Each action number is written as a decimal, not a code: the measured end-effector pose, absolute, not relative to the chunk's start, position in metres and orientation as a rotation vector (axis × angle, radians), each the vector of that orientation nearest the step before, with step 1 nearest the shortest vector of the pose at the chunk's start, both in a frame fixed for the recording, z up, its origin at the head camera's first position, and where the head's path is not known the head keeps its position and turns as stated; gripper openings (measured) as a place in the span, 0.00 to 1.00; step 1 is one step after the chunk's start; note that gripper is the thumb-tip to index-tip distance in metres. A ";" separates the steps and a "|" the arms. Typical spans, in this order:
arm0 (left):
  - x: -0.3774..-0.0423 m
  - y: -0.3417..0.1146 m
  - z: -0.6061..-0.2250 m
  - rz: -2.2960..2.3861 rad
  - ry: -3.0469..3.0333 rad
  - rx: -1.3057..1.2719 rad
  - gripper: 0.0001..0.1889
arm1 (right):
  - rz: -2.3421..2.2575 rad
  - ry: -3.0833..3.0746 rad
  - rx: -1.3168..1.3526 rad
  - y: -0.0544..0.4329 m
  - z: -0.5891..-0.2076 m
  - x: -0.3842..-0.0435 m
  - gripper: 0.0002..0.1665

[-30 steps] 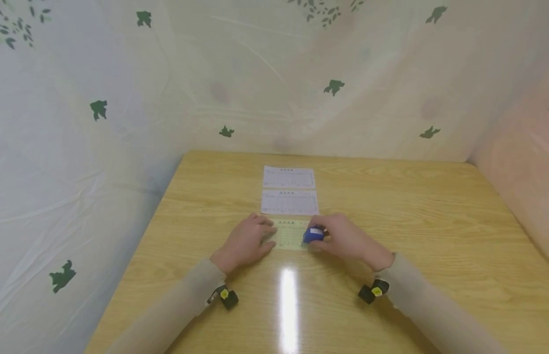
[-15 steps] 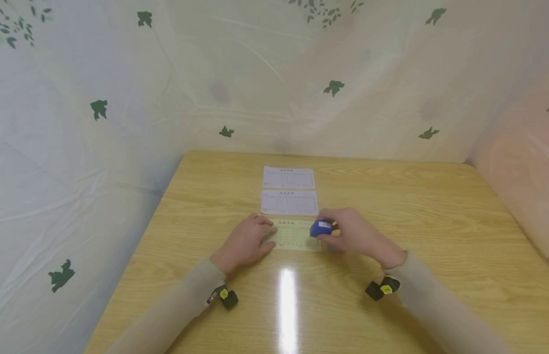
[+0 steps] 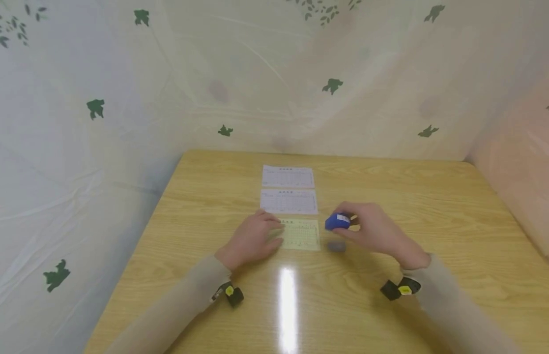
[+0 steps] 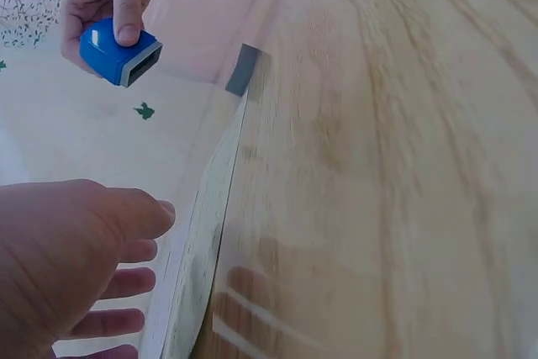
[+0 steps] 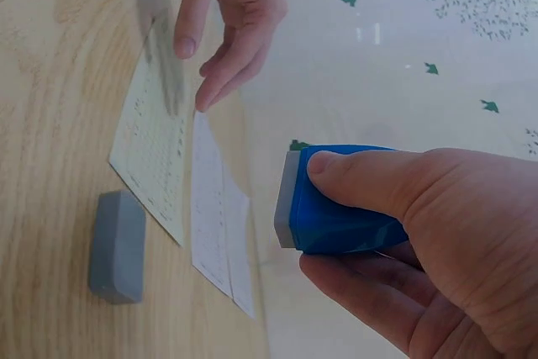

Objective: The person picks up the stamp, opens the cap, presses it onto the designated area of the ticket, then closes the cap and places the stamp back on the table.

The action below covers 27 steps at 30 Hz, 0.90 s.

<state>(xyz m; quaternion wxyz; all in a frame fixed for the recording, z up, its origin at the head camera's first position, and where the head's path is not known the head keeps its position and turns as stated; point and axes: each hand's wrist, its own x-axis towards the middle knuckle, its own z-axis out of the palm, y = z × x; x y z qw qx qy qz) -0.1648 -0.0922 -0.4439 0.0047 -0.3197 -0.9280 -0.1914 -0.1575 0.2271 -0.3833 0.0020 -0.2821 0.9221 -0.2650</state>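
Note:
My right hand (image 3: 377, 230) pinches a blue stamp (image 3: 336, 222) between thumb and fingers, raised above the table just right of the pale green-yellow printed slip (image 3: 304, 236). In the left wrist view the stamp's underside shows a dark face within a pale rim. Below it on the wood lies a grey block (image 5: 118, 248), apart from the slip and looking like the stamp's cap. Over the slip's left part lies my left hand (image 3: 252, 239), its fingers fairly straight and hiding that end; whether every fingertip touches the paper I cannot tell.
Two white printed slips (image 3: 288, 177) lie one behind the other beyond the green-yellow one. The wooden table (image 3: 416, 211) carries a bright light reflection at its front. A pale cloth (image 3: 274, 64) with green bird shapes hangs behind and at both sides.
My right hand has lifted the blue stamp off the green-yellow slip and carried it right, uncovering the slip's right end and the grey block. My left hand has shifted slightly right.

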 end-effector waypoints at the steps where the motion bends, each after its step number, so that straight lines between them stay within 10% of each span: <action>1: -0.165 -0.090 -0.444 -0.602 -2.910 -1.005 0.20 | -0.846 2.897 -0.898 0.229 -0.383 -0.158 0.14; 27: -0.164 0.021 -0.443 -0.513 -2.742 -1.391 0.14 | -0.929 3.096 -0.985 0.259 -0.348 -0.151 0.22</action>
